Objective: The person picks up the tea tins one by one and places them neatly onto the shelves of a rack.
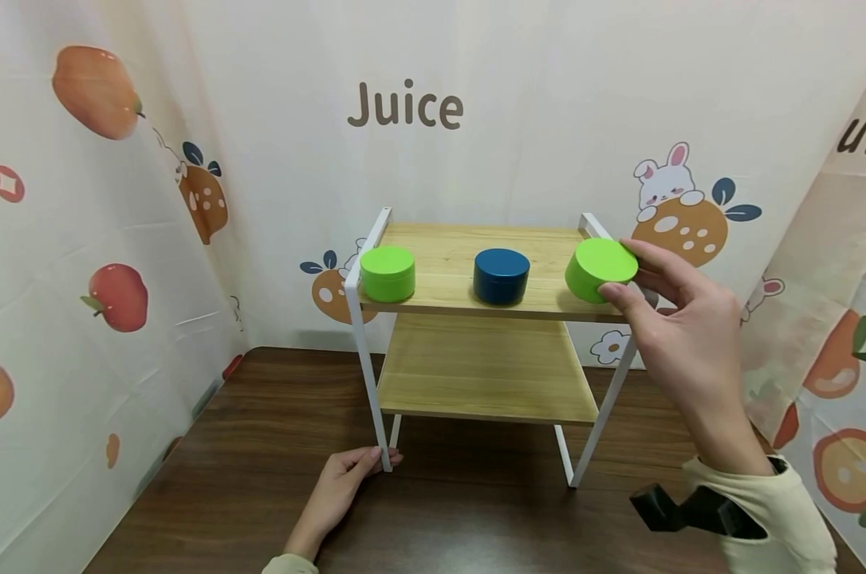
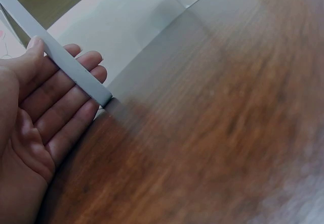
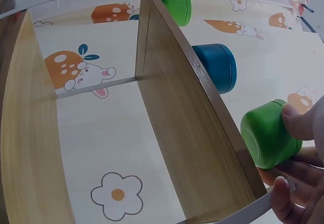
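Note:
My right hand [image 1: 694, 343] pinches a round light-green lidded tin [image 1: 600, 269] between thumb and fingers at the right end of the top shelf. This tin is tilted; in the right wrist view its bottom edge [image 3: 253, 145] shows beside the shelf edge. Low on the left, my left hand [image 1: 341, 488] holds the foot of the rack's white front leg [image 1: 371, 391], thumb on one side and fingers [image 2: 66, 90] behind. A dark blue tin [image 1: 501, 277] stands upright mid-shelf, and another green tin [image 1: 387, 274] stands upright at the left end.
The two-tier rack has a wooden top shelf [image 1: 447, 239] and a lower shelf [image 1: 483, 371], which slopes in view. It stands on a dark wooden table [image 1: 246, 478]. Printed white curtains [image 1: 548, 96] hang behind and at both sides.

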Available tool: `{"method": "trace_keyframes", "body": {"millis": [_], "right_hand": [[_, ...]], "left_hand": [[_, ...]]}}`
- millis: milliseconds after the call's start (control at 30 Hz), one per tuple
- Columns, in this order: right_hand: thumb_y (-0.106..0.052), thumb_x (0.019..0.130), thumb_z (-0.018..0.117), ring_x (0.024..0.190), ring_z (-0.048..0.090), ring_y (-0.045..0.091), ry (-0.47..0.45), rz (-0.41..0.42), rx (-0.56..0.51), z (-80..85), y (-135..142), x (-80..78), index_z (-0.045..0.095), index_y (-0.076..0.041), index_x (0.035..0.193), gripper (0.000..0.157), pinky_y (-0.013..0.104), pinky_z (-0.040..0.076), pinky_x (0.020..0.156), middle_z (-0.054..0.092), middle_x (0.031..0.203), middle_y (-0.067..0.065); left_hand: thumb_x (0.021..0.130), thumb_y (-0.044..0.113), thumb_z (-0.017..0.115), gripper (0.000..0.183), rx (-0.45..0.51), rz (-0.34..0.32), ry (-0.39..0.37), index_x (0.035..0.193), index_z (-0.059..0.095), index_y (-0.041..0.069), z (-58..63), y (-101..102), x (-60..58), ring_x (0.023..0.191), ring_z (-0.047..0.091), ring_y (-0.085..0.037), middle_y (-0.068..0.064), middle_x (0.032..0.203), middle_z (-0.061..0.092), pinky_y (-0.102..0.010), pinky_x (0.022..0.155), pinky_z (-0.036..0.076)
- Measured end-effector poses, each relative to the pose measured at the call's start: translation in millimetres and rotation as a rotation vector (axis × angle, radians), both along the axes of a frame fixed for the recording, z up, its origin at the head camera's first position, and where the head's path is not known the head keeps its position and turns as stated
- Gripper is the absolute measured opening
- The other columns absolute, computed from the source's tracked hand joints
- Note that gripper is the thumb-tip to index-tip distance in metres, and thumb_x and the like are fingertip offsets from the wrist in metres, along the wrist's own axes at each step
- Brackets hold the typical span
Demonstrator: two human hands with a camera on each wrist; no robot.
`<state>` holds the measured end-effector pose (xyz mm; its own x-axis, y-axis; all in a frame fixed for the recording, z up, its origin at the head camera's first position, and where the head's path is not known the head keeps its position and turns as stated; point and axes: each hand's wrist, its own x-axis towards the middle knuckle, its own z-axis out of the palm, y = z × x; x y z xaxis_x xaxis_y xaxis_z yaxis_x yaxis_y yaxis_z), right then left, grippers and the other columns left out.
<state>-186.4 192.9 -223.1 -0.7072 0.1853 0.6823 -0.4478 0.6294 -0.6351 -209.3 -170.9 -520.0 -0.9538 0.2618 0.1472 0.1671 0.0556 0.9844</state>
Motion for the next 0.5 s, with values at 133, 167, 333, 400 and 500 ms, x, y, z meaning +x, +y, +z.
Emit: {"method": "trace_keyframes", "body": {"millis": [133, 167, 333, 400, 500], "right_hand": [[-0.025, 0.082, 0.079, 0.098, 0.064, -0.005, 0.000, -0.012, 0.005, 1.0, 0.5, -1.7, 0.065, -0.025, 0.128, 0.048, 0.007, 0.049, 0.065, 0.069, 0.119, 0.004], [-0.025, 0.082, 0.080, 0.098, 0.064, -0.006, -0.002, -0.015, 0.005, 1.0, 0.8, -2.5, 0.065, -0.025, 0.128, 0.048, 0.006, 0.049, 0.066, 0.069, 0.119, 0.004], [-0.027, 0.081, 0.080, 0.100, 0.064, -0.007, -0.013, -0.035, 0.026, 1.4, 2.4, -4.4, 0.064, -0.027, 0.128, 0.050, 0.003, 0.047, 0.073, 0.068, 0.122, 0.002], [-0.029, 0.081, 0.080, 0.101, 0.064, -0.006, -0.018, -0.041, 0.039, 1.7, 2.4, -4.4, 0.064, -0.027, 0.128, 0.050, 0.003, 0.046, 0.075, 0.068, 0.122, 0.003], [-0.030, 0.081, 0.080, 0.101, 0.063, -0.006, -0.016, -0.046, 0.058, 2.5, 1.9, -4.2, 0.064, -0.027, 0.128, 0.050, 0.003, 0.046, 0.074, 0.070, 0.119, 0.004]], "left_hand": [[0.103, 0.031, 0.048, 0.038, -0.014, 0.015, -0.013, 0.115, 0.069, 0.002, 0.5, 0.1, 0.6, 0.109, 0.066, -0.018, -0.012, 0.111, 0.072, -0.026, 0.093, 0.053], [0.103, 0.032, 0.048, 0.038, -0.019, 0.019, -0.016, 0.114, 0.070, 0.003, 0.6, 0.1, 0.7, 0.109, 0.066, -0.018, -0.011, 0.111, 0.072, -0.026, 0.093, 0.053], [0.101, 0.039, 0.049, 0.039, -0.049, 0.046, -0.077, 0.113, 0.072, 0.009, 1.8, 0.2, 2.5, 0.110, 0.065, -0.015, -0.006, 0.110, 0.073, -0.026, 0.093, 0.052], [0.101, 0.040, 0.049, 0.039, -0.059, 0.048, -0.086, 0.112, 0.072, 0.010, 2.1, 0.0, 3.1, 0.110, 0.065, -0.015, -0.005, 0.110, 0.073, -0.025, 0.093, 0.052], [0.101, 0.040, 0.049, 0.039, -0.060, 0.050, -0.088, 0.112, 0.072, 0.011, 2.3, -0.3, 3.1, 0.110, 0.065, -0.015, -0.005, 0.110, 0.073, -0.026, 0.094, 0.051]]}}
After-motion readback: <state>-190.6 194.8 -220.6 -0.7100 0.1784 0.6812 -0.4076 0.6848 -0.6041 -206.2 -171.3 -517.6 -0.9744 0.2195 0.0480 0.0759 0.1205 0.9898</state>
